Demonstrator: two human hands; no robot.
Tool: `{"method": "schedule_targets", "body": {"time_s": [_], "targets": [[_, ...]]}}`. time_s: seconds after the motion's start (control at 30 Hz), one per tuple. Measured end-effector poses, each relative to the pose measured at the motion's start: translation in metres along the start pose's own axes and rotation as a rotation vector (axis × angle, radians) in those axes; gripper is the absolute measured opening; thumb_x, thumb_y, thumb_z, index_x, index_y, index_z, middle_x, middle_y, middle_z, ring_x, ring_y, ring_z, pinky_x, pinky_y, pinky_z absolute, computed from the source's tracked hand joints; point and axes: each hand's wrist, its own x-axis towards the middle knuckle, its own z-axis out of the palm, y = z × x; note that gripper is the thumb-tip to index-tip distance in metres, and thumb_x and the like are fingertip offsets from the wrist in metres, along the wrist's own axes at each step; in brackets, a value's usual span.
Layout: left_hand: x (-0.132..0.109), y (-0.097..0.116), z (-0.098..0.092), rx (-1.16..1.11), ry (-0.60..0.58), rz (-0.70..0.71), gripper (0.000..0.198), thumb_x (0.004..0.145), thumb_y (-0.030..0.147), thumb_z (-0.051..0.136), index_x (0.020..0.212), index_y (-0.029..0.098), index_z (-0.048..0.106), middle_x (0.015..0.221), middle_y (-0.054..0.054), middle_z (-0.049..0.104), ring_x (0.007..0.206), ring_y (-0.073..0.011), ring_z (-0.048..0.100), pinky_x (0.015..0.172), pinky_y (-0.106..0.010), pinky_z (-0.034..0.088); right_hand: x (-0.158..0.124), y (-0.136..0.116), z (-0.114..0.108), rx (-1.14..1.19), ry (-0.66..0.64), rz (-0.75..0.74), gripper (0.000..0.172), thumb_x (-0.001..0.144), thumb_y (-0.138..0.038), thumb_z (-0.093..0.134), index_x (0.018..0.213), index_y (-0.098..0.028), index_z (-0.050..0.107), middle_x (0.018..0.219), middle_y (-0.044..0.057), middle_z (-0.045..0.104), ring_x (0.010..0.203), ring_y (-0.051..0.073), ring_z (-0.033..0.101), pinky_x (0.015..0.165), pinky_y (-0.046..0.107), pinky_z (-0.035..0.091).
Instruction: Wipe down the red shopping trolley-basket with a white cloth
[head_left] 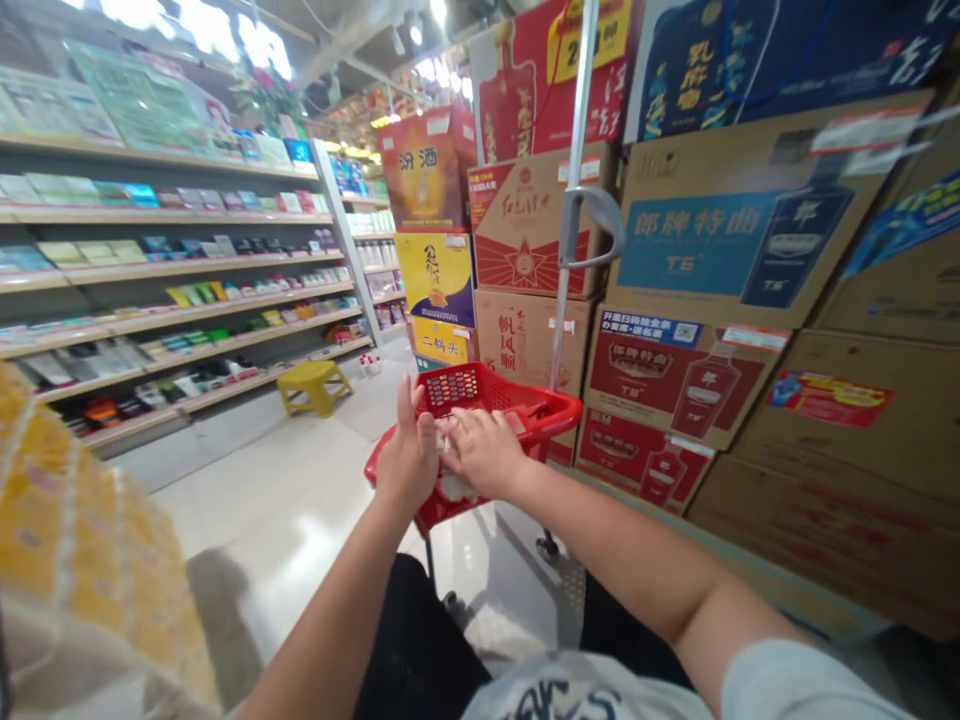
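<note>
A red plastic basket cart (555, 415) stands right in front of me, its slotted far wall facing me. Above its near side my left hand (409, 455) is raised with the fingers stretched upward and the thumb apart. My right hand (486, 452) reaches across to it, fingers bent toward the left palm and touching or nearly touching it. A whitish, crumpled thing (456, 487) shows below the right fingers, too blurred to name. Part of it is hidden by the hands.
Stacked liquor cartons (525, 220) line the right side, with a metal pole and grey handle (592, 230) before them. Shelves of small boxed goods (187, 250) run along the left. A yellow stool (313, 388) stands on the floor; a blurred yellow-patterned thing (82, 540) fills the near left.
</note>
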Motion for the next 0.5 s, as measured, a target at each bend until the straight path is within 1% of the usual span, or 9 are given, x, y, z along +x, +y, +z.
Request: {"method": "schedule_targets", "body": {"time_s": [0.03,0.1,0.17,0.2,0.23,0.3,0.33,0.43,0.5], "targets": [[0.004,-0.002,-0.002,0.093,-0.026,-0.034,0.059,0.094,0.052,0.012,0.147,0.026,0.003,0.143,-0.01,0.04,0.106,-0.023,0.06,0.08,-0.035,0.049,-0.003,-0.001,0.006,-0.02,0.018,-0.025,0.041,0.095,-0.045,0.038,0.126,-0.023,0.052,0.132,0.009,0.051,0.115,0.028,0.045,0.098,0.049,0.034],[0.009,-0.004,-0.006,0.301,-0.188,-0.05,0.059,0.093,0.054,0.012,0.145,0.027,0.023,0.137,-0.01,0.048,0.105,-0.0258,0.06,0.082,-0.038,0.049,-0.011,0.001,0.015,-0.027,0.089,-0.096,0.036,0.093,-0.034,0.041,0.121,-0.019,0.056,0.128,0.009,0.053,0.116,0.026,0.044,0.101,0.043,0.033],[0.011,-0.005,-0.007,0.46,-0.372,-0.008,0.064,0.092,0.055,0.008,0.129,0.024,0.049,0.118,-0.011,0.062,0.101,-0.0274,0.062,0.081,-0.039,0.048,-0.021,0.006,0.019,-0.017,0.162,-0.175,0.037,0.09,-0.026,0.043,0.122,-0.013,0.056,0.127,0.01,0.054,0.119,0.026,0.041,0.104,0.041,0.031],[0.01,-0.005,-0.008,0.516,-0.435,0.023,0.068,0.092,0.055,0.005,0.119,0.022,0.058,0.108,-0.011,0.067,0.098,-0.0278,0.063,0.079,-0.039,0.048,-0.027,0.009,0.017,-0.01,0.183,-0.214,0.039,0.087,-0.024,0.045,0.123,-0.011,0.055,0.128,0.011,0.053,0.121,0.026,0.039,0.106,0.04,0.029],[0.009,-0.003,-0.008,0.558,-0.465,0.053,0.07,0.092,0.054,0.003,0.111,0.021,0.062,0.099,-0.011,0.069,0.094,-0.0279,0.064,0.076,-0.038,0.049,-0.031,0.013,0.013,-0.002,0.189,-0.242,0.041,0.085,-0.022,0.047,0.124,-0.011,0.054,0.128,0.011,0.053,0.122,0.026,0.038,0.106,0.04,0.028],[0.005,0.001,-0.007,0.604,-0.448,0.095,0.07,0.093,0.052,0.002,0.107,0.021,0.064,0.09,-0.01,0.07,0.088,-0.0272,0.066,0.069,-0.035,0.048,-0.035,0.022,0.002,0.011,0.151,-0.244,0.042,0.082,-0.019,0.049,0.123,-0.013,0.055,0.124,0.009,0.056,0.116,0.025,0.043,0.102,0.039,0.032],[0.002,0.003,-0.006,0.615,-0.426,0.111,0.068,0.093,0.052,0.003,0.109,0.023,0.062,0.088,-0.01,0.07,0.086,-0.0268,0.066,0.066,-0.034,0.047,-0.035,0.027,-0.005,0.007,0.119,-0.205,0.04,0.081,-0.017,0.049,0.12,-0.016,0.057,0.118,0.008,0.059,0.11,0.024,0.047,0.098,0.039,0.034],[-0.005,0.008,-0.001,0.658,-0.347,0.131,0.062,0.093,0.053,0.008,0.112,0.027,0.06,0.085,-0.007,0.07,0.08,-0.0268,0.067,0.06,-0.032,0.045,-0.028,0.039,-0.021,-0.056,0.061,0.029,0.027,0.083,-0.018,0.048,0.105,-0.02,0.064,0.099,0.006,0.064,0.094,0.023,0.052,0.086,0.038,0.039],[-0.01,0.009,0.003,0.702,-0.29,0.17,0.062,0.093,0.053,0.01,0.101,0.023,0.064,0.081,-0.009,0.069,0.077,-0.0279,0.066,0.06,-0.033,0.044,-0.024,0.04,-0.022,-0.092,0.079,0.127,0.025,0.088,-0.026,0.047,0.106,-0.02,0.064,0.103,0.008,0.063,0.097,0.024,0.051,0.086,0.04,0.039]]}}
